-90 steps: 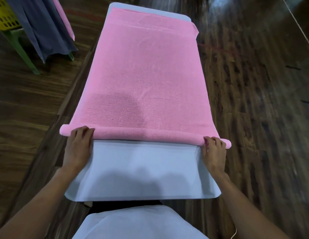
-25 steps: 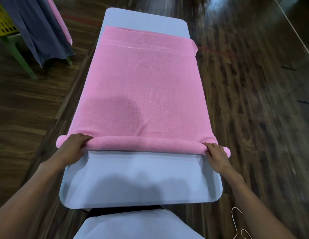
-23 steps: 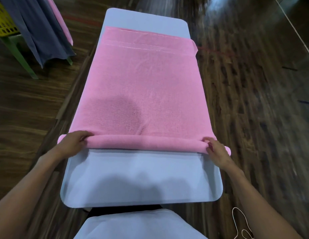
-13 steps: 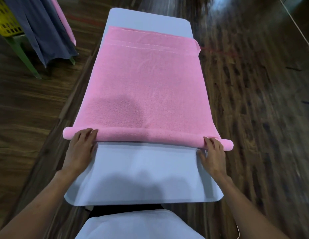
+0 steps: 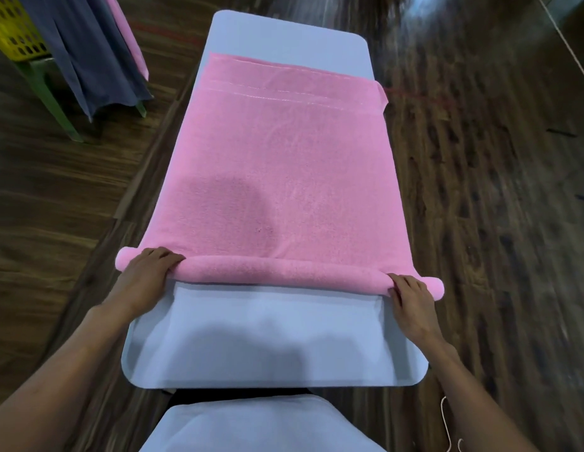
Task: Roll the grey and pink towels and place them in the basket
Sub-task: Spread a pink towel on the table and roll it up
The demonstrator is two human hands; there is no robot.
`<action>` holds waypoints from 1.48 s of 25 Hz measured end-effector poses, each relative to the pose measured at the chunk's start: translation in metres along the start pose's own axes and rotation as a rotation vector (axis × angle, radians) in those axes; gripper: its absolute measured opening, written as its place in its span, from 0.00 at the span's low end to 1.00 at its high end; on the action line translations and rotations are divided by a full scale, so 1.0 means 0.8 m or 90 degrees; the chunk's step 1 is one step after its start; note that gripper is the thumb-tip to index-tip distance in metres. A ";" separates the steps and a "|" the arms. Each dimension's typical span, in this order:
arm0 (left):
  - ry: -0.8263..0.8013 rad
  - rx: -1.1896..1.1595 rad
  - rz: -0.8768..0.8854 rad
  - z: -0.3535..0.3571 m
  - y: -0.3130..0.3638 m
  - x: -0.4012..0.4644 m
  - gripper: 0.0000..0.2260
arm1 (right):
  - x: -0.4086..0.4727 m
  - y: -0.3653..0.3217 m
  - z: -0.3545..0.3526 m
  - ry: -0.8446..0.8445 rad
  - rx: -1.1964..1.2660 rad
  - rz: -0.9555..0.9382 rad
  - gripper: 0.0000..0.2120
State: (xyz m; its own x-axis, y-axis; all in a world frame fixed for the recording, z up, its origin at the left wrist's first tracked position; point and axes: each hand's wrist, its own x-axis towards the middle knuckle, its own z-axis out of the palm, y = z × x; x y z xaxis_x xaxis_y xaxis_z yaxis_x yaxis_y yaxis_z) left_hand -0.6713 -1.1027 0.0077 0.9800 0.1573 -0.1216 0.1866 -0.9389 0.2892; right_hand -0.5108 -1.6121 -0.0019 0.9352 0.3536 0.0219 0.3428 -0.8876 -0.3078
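Both hands, the left hand (image 5: 146, 275) and right hand (image 5: 411, 296), curl over the started roll of the pink towel (image 5: 284, 164) on the worktop (image 5: 267, 350); next, probably roll it evenly away.

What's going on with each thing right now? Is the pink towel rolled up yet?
pink towel: near edge rolled into a thin roll, the rest lying flat on the table.
left hand: fingers curled over the roll's left end.
right hand: fingers curled over the roll's right end.
grey towel: unrolled, hanging by the basket.
yellow basket: on a green stand; contents hidden.
table: near part bare.
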 end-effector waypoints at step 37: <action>0.160 -0.012 0.040 0.022 0.021 0.019 0.23 | 0.017 -0.012 0.010 0.080 0.015 0.037 0.19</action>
State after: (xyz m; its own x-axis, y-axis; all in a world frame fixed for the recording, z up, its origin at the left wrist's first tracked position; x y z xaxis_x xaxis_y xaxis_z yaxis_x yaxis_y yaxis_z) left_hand -0.6543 -1.1217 -0.0057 0.9755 0.1727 0.1361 0.1243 -0.9438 0.3063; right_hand -0.5025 -1.5962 -0.0061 0.9577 0.2608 0.1215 0.2869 -0.8980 -0.3335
